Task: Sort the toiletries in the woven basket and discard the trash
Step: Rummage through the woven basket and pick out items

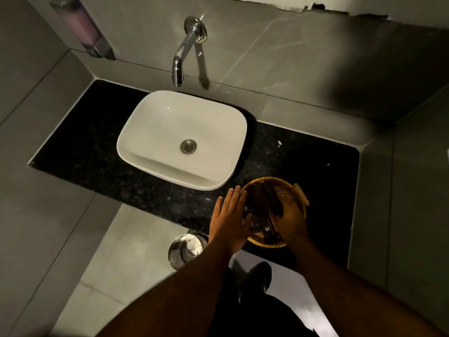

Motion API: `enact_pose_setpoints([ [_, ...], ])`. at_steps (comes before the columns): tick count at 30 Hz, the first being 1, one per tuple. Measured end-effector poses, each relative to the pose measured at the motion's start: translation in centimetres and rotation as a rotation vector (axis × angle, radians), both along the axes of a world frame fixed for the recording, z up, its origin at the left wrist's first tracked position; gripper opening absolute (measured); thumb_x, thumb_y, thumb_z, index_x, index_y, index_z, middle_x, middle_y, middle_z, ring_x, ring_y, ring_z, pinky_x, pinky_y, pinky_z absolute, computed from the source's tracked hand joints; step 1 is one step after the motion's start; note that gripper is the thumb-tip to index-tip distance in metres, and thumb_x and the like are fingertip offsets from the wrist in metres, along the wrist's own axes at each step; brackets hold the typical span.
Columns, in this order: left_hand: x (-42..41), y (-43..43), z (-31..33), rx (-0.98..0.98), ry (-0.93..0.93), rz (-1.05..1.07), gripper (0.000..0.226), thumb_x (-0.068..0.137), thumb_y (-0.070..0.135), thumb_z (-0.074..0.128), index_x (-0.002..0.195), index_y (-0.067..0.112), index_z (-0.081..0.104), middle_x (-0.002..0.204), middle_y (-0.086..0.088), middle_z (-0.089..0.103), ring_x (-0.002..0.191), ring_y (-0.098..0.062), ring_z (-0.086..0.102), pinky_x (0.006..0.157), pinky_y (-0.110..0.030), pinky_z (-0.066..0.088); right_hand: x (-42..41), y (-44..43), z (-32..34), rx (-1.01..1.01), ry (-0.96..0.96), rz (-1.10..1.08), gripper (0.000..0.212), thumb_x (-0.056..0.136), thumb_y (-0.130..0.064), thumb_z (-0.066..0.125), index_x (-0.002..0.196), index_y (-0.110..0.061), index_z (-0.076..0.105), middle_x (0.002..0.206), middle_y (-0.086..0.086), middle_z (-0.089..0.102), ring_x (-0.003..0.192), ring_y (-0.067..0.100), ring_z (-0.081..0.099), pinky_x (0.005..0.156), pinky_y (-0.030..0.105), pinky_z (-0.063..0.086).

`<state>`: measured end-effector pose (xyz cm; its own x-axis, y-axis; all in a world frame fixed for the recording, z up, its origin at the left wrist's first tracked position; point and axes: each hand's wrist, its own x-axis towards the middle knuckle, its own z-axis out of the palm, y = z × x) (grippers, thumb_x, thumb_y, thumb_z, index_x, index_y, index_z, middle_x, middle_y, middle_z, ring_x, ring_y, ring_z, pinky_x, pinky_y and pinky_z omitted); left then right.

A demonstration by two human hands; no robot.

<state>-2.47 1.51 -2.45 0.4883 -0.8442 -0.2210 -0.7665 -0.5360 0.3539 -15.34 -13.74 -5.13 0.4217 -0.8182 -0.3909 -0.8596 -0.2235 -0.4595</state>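
Note:
A round woven basket (261, 181) sits on the black counter to the right of the sink. Long dark toiletry packets (263, 205) with small white logos lie across it. My left hand (229, 221) rests against the basket's left rim, fingers spread and flat, its thumb touching a packet end. My right hand (291, 218) reaches into the basket's right side, with its fingers curled over the dark packets. Whether it grips one firmly is hard to tell. A steel trash bin (185, 250) with white paper inside stands on the floor below the counter edge.
A white basin (182, 139) sits mid-counter under a chrome wall tap (187, 49). The black granite counter (85, 152) has small white scraps (279, 143) at the right. A soap dispenser (85, 27) hangs on the left wall. Tiled walls close in on both sides.

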Motion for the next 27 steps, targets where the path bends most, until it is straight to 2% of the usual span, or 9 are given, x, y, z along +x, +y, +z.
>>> enact_pose_setpoints([
  [4,0.9,-1.7,1.6,-0.007,-0.005,0.021,0.071,0.111,0.055,0.028,0.175,0.024,0.016,0.185,0.0,0.011,0.172,-0.02,0.006,0.139,-0.048,0.008,-0.4,-0.2,0.9,-0.01,0.027,0.057,0.051,0.094,-0.016,0.07,0.143,-0.016,0.059,0.142,0.01,0.055,0.133,0.033,0.056,0.109,0.044,0.051],
  [6,1.2,-2.7,2.3,-0.033,0.053,0.088,0.072,0.111,0.056,0.031,0.174,0.023,0.021,0.181,-0.002,0.027,0.169,-0.022,0.022,0.137,-0.048,0.018,-0.7,-0.2,1.4,-0.03,0.043,0.112,0.051,0.092,-0.021,0.073,0.141,-0.018,0.061,0.143,0.007,0.053,0.132,0.029,0.056,0.106,0.039,0.054],
  [9,1.7,-4.6,3.2,-0.043,0.277,0.246,0.072,0.109,0.06,0.037,0.172,0.026,0.027,0.163,-0.005,0.056,0.149,-0.029,0.055,0.12,-0.052,0.045,-1.3,0.0,2.2,-0.049,-0.005,0.206,0.047,0.089,-0.023,0.076,0.134,-0.023,0.063,0.14,0.0,0.054,0.129,0.022,0.057,0.105,0.031,0.052],
  [12,2.3,-5.5,3.7,-0.093,0.454,0.322,0.05,0.11,0.053,0.046,0.152,0.029,0.057,0.141,-0.007,0.073,0.13,-0.031,0.069,0.105,-0.043,0.056,-1.9,0.0,3.0,-0.044,-0.056,0.277,0.053,0.088,-0.022,0.076,0.139,-0.028,0.059,0.141,-0.003,0.053,0.13,0.02,0.054,0.103,0.026,0.045],
  [16,2.9,-5.1,3.4,-0.161,0.591,0.481,0.031,0.109,0.034,0.055,0.123,0.024,0.08,0.106,-0.001,0.082,0.102,-0.021,0.077,0.082,-0.028,0.05,-2.2,-0.8,3.6,-0.011,-0.106,0.31,0.042,0.088,-0.023,0.072,0.128,-0.03,0.062,0.131,-0.005,0.06,0.125,0.018,0.056,0.102,0.028,0.047],
  [18,3.2,-4.7,3.2,-0.171,0.655,0.551,0.028,0.108,0.029,0.056,0.107,0.023,0.082,0.088,0.005,0.077,0.083,-0.014,0.074,0.074,-0.027,0.049,-2.4,-1.0,3.9,0.025,-0.129,0.332,0.039,0.09,-0.023,0.069,0.127,-0.032,0.061,0.125,-0.008,0.062,0.118,0.017,0.06,0.1,0.035,0.055],
  [20,3.6,-4.4,3.2,-0.152,0.668,0.549,0.03,0.109,0.033,0.055,0.097,0.02,0.079,0.081,0.003,0.074,0.078,-0.018,0.071,0.068,-0.029,0.048,-2.4,-1.0,4.0,0.034,-0.153,0.355,0.039,0.092,-0.022,0.067,0.129,-0.035,0.061,0.116,-0.017,0.062,0.109,0.01,0.06,0.096,0.036,0.056],
  [23,3.9,-4.1,3.9,-0.127,0.705,0.512,0.05,0.108,0.057,0.05,0.097,0.019,0.08,0.088,-0.004,0.08,0.086,-0.024,0.077,0.074,-0.032,0.054,-2.1,-1.0,4.2,-0.004,-0.214,0.373,0.039,0.091,-0.019,0.068,0.126,-0.034,0.064,0.103,-0.031,0.055,0.099,-0.003,0.053,0.095,0.03,0.052],
  [27,4.1,-4.1,4.2,-0.088,0.632,0.47,0.046,0.107,0.061,0.049,0.092,0.025,0.074,0.085,0.002,0.076,0.085,-0.021,0.075,0.082,-0.038,0.058,-1.5,-1.4,4.2,-0.072,-0.146,0.449,0.052,0.091,-0.02,0.066,0.142,-0.031,0.058,0.131,-0.009,0.061,0.123,0.014,0.056,0.108,0.032,0.045],
])
